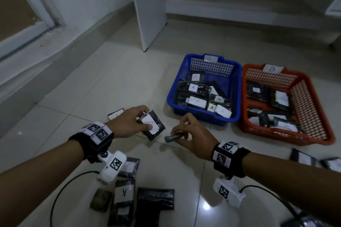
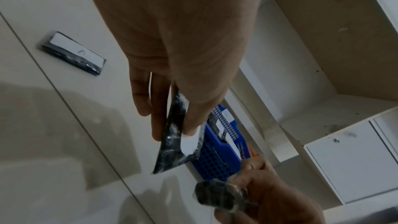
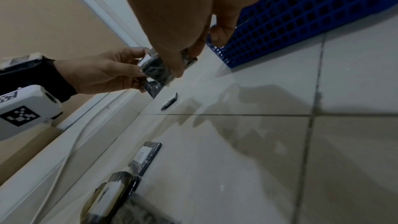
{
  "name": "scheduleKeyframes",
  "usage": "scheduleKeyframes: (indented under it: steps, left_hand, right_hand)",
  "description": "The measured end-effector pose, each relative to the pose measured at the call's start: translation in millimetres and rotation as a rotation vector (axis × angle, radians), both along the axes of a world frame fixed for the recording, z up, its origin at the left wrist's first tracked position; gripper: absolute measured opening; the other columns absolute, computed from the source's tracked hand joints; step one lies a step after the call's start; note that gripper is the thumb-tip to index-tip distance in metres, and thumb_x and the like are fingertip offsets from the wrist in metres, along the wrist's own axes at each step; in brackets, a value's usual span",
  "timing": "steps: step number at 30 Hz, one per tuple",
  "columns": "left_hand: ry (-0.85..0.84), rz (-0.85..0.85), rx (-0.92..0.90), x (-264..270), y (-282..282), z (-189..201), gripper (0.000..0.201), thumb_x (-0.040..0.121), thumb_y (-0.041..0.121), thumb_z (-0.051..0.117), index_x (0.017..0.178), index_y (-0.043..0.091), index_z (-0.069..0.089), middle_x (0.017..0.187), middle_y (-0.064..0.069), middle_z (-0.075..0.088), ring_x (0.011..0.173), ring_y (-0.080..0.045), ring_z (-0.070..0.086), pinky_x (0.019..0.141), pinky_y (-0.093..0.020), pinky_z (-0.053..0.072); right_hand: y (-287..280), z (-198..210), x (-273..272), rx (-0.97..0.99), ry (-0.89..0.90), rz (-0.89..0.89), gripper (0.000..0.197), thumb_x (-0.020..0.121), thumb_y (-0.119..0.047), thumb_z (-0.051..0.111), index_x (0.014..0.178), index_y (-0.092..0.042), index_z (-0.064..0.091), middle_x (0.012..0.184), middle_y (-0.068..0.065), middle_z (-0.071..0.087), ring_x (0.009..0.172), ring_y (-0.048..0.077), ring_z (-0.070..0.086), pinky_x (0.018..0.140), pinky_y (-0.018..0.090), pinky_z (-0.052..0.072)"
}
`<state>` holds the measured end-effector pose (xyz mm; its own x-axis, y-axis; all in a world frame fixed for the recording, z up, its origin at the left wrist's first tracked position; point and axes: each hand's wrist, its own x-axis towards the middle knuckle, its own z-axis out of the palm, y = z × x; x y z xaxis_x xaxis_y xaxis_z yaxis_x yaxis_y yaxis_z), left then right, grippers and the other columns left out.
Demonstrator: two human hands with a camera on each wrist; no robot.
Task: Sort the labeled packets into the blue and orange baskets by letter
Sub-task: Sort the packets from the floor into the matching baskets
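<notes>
Head view: the left hand (image 1: 129,121) grips a dark packet (image 1: 151,124) whose white label reads A, thumb pressed on the label and fingers curled behind, held above the floor tiles (image 1: 77,101) just left of the blue basket (image 1: 203,116). The right hand (image 1: 191,134) pinches a second, smaller dark packet (image 1: 173,137) edge-on; its label cannot be read. The blue basket already holds packets marked A; the orange basket (image 1: 287,134), tagged B, stands touching it on the right and holds several more. Further packets lie on the floor near the person, among them one marked A (image 1: 124,192). Judged step: mid-sort, letter being checked. The next move calls for carrying the A packet right and forward over the blue rim and letting go; the right hand's packet needs turning to show its letter first. Left wrist view: the fingers (image 2: 159,117) extend down behind the packet, thumb on its face, the blue basket beyond. Right wrist view: thumb and fingers close round the small packet (image 3: 159,71), palm turned down, wrist level, beside the blue mesh wall (image 3: 301,23).
</notes>
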<state>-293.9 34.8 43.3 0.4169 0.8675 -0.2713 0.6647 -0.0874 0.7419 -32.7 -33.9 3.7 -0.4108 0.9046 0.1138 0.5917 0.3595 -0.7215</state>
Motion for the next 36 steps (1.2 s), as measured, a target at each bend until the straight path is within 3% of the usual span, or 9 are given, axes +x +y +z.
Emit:
scheduleKeyframes:
  steps: [3, 10, 16, 18, 20, 25, 29, 33, 36]
  left_hand:
    - [-0.030, -0.027, -0.027, 14, -4, 3, 0.022, 0.085, 0.016, 0.077, 0.098, 0.021, 0.061, 0.090, 0.002, 0.072, 0.071, -0.003, 0.066, 0.061, -0.014, 0.046]
    - [-0.036, -0.072, -0.036, 41, -6, 7, 0.023, 0.084, 0.020, 0.078, 0.099, 0.023, 0.060, 0.095, 0.001, 0.072, 0.077, -0.009, 0.067, 0.066, -0.020, 0.048]
    - [-0.084, -0.075, -0.010, 59, -14, 12, 0.022, 0.086, 0.017, 0.076, 0.097, 0.027, 0.060, 0.095, 0.003, 0.072, 0.075, -0.015, 0.068, 0.066, -0.033, 0.055]
    - [-0.113, -0.064, -0.007, 65, -15, 15, 0.023, 0.086, 0.016, 0.075, 0.100, 0.025, 0.059, 0.095, 0.002, 0.071, 0.078, -0.024, 0.069, 0.067, -0.037, 0.057]
    - [-0.147, -0.060, 0.015, 72, -12, 20, 0.025, 0.086, 0.013, 0.075, 0.102, 0.019, 0.057, 0.091, 0.002, 0.067, 0.075, -0.021, 0.068, 0.067, -0.038, 0.058]
    - [-0.221, 0.004, 0.137, 89, 3, 30, 0.043, 0.087, 0.009, 0.072, 0.120, 0.030, 0.053, 0.103, -0.001, 0.068, 0.084, -0.016, 0.068, 0.065, -0.028, 0.059]
    - [-0.228, 0.048, 0.217, 100, 22, 28, 0.043, 0.088, 0.012, 0.070, 0.121, 0.032, 0.052, 0.102, 0.004, 0.069, 0.078, -0.012, 0.068, 0.065, -0.023, 0.054]
    - [-0.110, 0.058, 0.302, 111, 41, 22, 0.033, 0.089, 0.017, 0.069, 0.115, 0.028, 0.053, 0.099, 0.005, 0.069, 0.081, -0.007, 0.065, 0.067, -0.019, 0.046]
    - [-0.098, 0.137, 0.284, 119, 54, 16, 0.030, 0.093, 0.015, 0.060, 0.116, 0.031, 0.049, 0.100, 0.001, 0.068, 0.086, -0.015, 0.065, 0.074, -0.029, 0.053]
  right_hand:
    - [-6, 4, 18, 0.014, 0.033, -0.041, 0.019, 0.089, -0.016, 0.073, 0.106, -0.024, 0.070, 0.104, -0.008, 0.042, 0.077, 0.011, 0.055, 0.072, 0.036, 0.053]
    - [-13, 10, 51, -0.106, 0.148, -0.128, 0.030, 0.075, -0.001, 0.079, 0.101, -0.014, 0.072, 0.111, -0.008, 0.049, 0.092, 0.006, 0.061, 0.080, 0.013, 0.050]
    - [-13, 13, 72, -0.254, 0.185, -0.231, 0.029, 0.072, -0.026, 0.089, 0.094, -0.026, 0.070, 0.116, -0.006, 0.057, 0.098, 0.009, 0.066, 0.090, 0.033, 0.057]
    - [-12, 15, 76, -0.271, 0.231, -0.237, 0.030, 0.074, -0.020, 0.088, 0.097, -0.022, 0.069, 0.114, 0.000, 0.060, 0.096, 0.012, 0.068, 0.085, 0.042, 0.059]
    - [-10, 19, 78, -0.273, 0.274, -0.254, 0.041, 0.071, -0.012, 0.089, 0.103, -0.020, 0.064, 0.111, 0.002, 0.062, 0.095, 0.018, 0.068, 0.082, 0.045, 0.059]
    - [-5, 36, 93, -0.333, 0.404, -0.294, 0.047, 0.079, 0.002, 0.079, 0.117, -0.017, 0.060, 0.102, 0.007, 0.056, 0.072, 0.023, 0.062, 0.060, 0.031, 0.058]
    - [10, 54, 115, -0.236, 0.441, -0.424, 0.041, 0.086, 0.003, 0.070, 0.122, -0.015, 0.064, 0.103, 0.004, 0.063, 0.083, 0.019, 0.068, 0.063, 0.029, 0.061]
    - [32, 57, 141, -0.099, 0.361, -0.650, 0.021, 0.085, -0.009, 0.074, 0.104, -0.013, 0.067, 0.096, 0.002, 0.067, 0.087, 0.020, 0.066, 0.076, 0.029, 0.057]
    - [44, 54, 153, -0.085, 0.319, -0.752, 0.016, 0.086, -0.018, 0.075, 0.098, -0.016, 0.065, 0.090, -0.001, 0.066, 0.084, 0.013, 0.064, 0.076, 0.026, 0.054]
